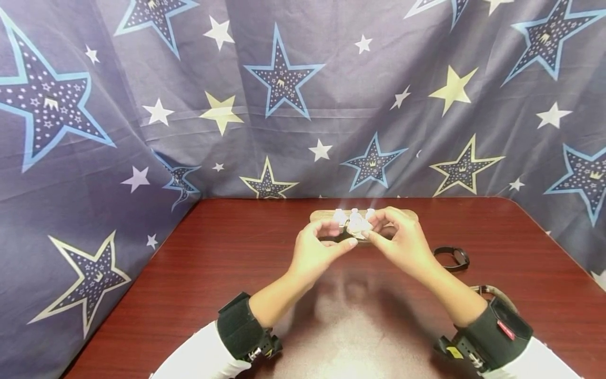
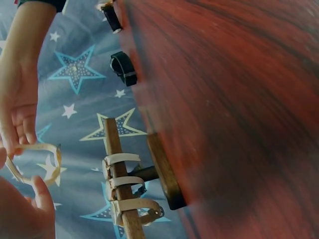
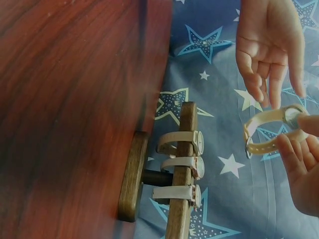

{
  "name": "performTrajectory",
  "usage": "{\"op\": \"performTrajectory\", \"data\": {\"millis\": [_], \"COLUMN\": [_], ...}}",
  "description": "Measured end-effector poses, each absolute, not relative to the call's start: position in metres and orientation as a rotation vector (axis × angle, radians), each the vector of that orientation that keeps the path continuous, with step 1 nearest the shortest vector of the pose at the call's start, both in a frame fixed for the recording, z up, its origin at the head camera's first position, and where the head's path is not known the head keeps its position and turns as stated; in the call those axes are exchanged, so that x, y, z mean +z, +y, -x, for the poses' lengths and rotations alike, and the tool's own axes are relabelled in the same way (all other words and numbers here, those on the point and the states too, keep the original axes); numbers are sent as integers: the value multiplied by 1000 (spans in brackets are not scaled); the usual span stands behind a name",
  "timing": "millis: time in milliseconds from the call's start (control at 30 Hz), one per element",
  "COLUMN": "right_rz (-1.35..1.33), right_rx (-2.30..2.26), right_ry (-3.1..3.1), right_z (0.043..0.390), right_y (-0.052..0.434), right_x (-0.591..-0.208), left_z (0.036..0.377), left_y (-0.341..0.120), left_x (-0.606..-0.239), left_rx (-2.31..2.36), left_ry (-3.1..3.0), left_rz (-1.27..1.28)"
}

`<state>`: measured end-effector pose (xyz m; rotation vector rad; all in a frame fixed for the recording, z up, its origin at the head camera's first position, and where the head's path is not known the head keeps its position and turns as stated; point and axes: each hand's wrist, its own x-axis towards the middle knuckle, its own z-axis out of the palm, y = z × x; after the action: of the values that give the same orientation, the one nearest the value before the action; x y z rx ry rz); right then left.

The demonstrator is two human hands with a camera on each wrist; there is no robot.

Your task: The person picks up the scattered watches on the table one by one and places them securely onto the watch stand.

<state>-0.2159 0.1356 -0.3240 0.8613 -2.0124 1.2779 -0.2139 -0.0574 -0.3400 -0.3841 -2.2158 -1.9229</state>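
Watch in hand: cream-strapped, round-dialled wristwatch [image 3: 269, 115], right side of right-wrist frame, apart from stand.
Right grip: right hand [image 3: 304, 181] pinches it near dial, probably to leave the strap loop free.
Left grip: left hand [image 3: 269, 45] spread beside strap; contact unclear.
Stand: brown wooden T-shaped stand [image 3: 188, 117], lower centre; bar threads three pale-strapped watches [image 3: 178, 161], presumably for display.
Black piece: black-strapped wristwatch [image 1: 460, 256], head frame right, on red-brown wooden table [image 1: 227, 252].

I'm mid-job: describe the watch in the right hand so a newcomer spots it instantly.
On the dark red table stands a wooden rack bearing three pale-strapped watches. In front of it, the right hand pinches a cream-strapped watch with a round dial. Unlike those three, it is off the rack, its strap looped in mid-air.
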Motion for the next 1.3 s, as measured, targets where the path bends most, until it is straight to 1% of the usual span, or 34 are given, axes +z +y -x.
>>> {"op": "performTrajectory", "data": {"millis": [200,533,900,1133,1300], "right_rz": [-837,-806,-836,-849,-886], "right_rx": [1283,1270,1311,1328,1332], "right_ry": [-2016,-2071,-2071,-2118,-2144], "right_z": [214,210,206,204,203], "right_y": [127,120,120,122,125], "right_x": [-330,-338,-337,-334,-330], "left_z": [211,211,214,217,218], "left_y": [-55,-55,-55,-60,-65], "left_x": [-335,-335,-334,-330,-325], "left_rx": [-1903,-1771,-1713,-1643,-1571], "left_ry": [-2209,-2140,-2133,-2011,-2034], "left_rz": [404,539,615,749,742]}}
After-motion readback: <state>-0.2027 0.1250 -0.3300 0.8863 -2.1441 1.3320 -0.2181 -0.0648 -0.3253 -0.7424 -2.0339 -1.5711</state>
